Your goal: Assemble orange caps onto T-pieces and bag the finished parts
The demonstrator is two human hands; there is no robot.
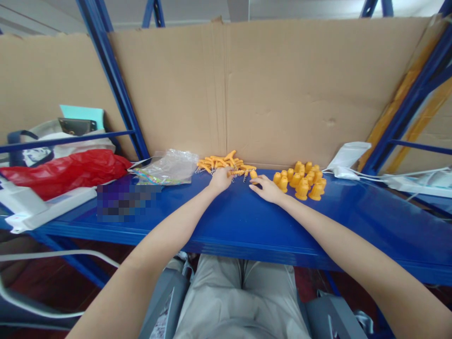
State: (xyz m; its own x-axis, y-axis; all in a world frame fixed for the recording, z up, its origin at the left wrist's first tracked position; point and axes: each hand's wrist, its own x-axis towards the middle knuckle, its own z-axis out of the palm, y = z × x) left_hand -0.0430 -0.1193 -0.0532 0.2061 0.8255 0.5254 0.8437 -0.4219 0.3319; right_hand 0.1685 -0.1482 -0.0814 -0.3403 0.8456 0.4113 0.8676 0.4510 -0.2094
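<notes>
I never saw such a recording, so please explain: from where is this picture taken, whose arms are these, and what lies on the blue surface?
No machine is here. One camera sits on a person's head and looks down, so both arms are theirs. The left hand touches a pile of orange sticks; whether it grips one is unclear. The right hand lies open beside a small orange piece. Right of it stand orange bell-shaped pieces. All lie on a blue shelf, with a clear plastic bag at the left.
</notes>
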